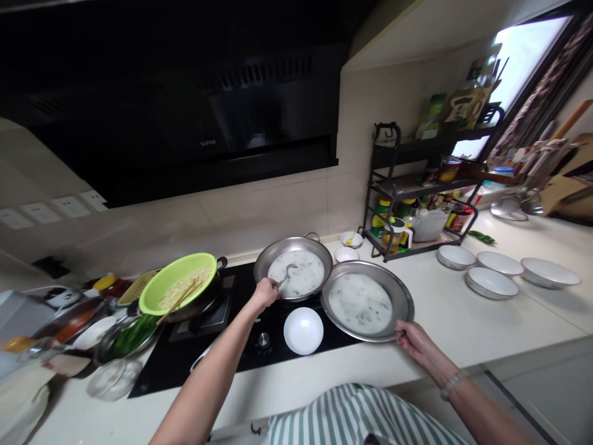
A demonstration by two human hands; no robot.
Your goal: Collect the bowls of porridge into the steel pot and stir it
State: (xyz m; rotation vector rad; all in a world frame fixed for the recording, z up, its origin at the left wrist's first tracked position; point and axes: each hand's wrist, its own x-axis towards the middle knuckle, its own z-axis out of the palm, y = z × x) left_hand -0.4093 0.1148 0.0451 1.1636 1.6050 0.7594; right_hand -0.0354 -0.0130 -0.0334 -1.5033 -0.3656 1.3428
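Note:
My left hand [265, 293] is closed around the handle of a metal ladle [290, 272]. The ladle's bowl end is over a steel wok [264, 262] holding white, milky soup with green bits. At the near right edge of a second, wide steel pan [406, 301], my right hand [413, 341] is closed on the rim or a handle there; the fingers partly hide which. Similar white soup [360, 303] fills this pan, whose left side meets the wok. Between my forearms, a white bowl [303, 331] stands on the black cooktop [248, 358].
A green basin [144, 296] of noodles with chopsticks rests on a dark pot at left. Green vegetables [134, 337] and a glass jar [113, 378] stand nearby. To the right are a black spice rack [391, 191] and several white bowls [492, 282]. A range hood [208, 142] hangs above.

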